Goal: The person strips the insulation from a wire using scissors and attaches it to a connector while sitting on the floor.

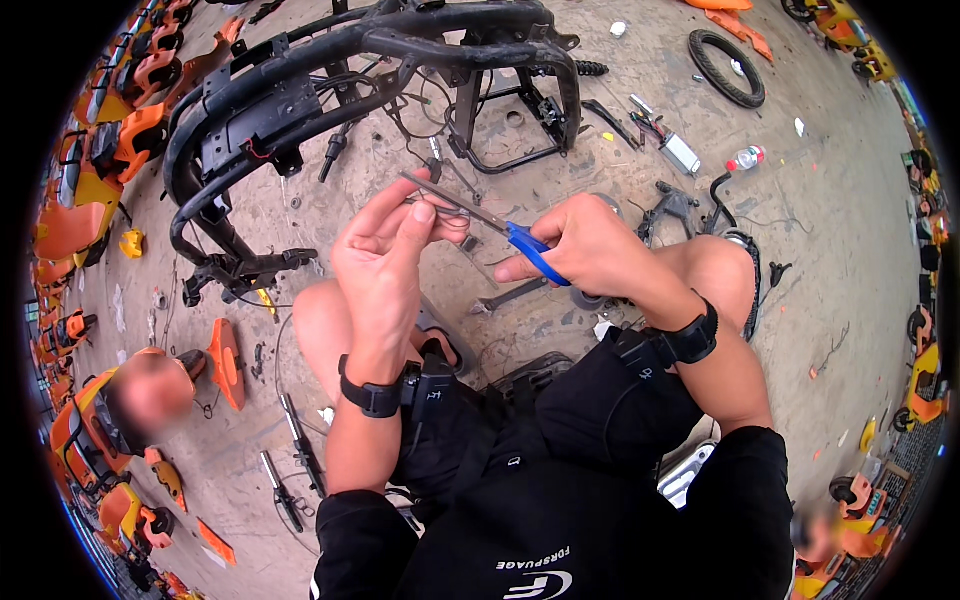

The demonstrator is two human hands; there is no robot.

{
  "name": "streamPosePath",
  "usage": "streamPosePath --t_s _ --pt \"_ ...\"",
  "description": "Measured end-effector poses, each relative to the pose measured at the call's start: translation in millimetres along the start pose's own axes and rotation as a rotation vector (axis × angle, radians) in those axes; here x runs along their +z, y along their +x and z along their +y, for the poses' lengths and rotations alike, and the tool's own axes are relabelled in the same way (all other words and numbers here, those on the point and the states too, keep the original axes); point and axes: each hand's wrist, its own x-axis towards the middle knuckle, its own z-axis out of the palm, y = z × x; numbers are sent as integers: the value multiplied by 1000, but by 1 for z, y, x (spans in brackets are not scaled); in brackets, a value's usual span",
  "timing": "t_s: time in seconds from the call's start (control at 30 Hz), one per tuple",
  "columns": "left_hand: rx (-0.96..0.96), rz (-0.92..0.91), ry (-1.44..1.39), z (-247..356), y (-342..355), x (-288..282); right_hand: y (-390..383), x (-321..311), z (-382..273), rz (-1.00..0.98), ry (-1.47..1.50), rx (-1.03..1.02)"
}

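Observation:
My right hand [592, 245] grips a pair of scissors [535, 255] by the blue handles. Their dark blades point up and left, across the fingers of my left hand [385, 250]. Thin dark wire [448, 208] is pinched between that hand's thumb and fingers, right by the blades. Whether the blades touch the wire, I cannot tell. Beyond both hands stands a black tubular vehicle frame [300, 112], with loose cables hanging from it. A wrench [512, 294] lies on the floor beneath my right hand, between my knees.
Further out on the concrete floor lie a black tyre [704, 66], a clear bottle [745, 158] and a silver metal box [680, 155]. Shock absorbers [302, 440] lie to my left, near an orange panel [226, 365]. Orange and yellow scooters [75, 230] line the left side.

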Motion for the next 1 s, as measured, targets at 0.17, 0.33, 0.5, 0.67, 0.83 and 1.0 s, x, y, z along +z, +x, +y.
streamPosePath --t_s 0.17,0.33,0.5,0.67,0.83,1.0 --pt "-73 -46 -17 3 1 -2 2 3 8 125 -123 -137" --pt "-165 -41 -115 9 1 6 5 6 12 266 -279 -291" --pt "34 93 366 14 -10 14 4 6 6 259 -212 -164" --pt "558 47 911 5 -7 12 8 11 9 331 -267 -254" --pt "569 1 879 0 -5 17 10 16 10 358 -328 -298" --pt "390 -56 710 -3 -7 8 8 17 6 334 -266 -255"
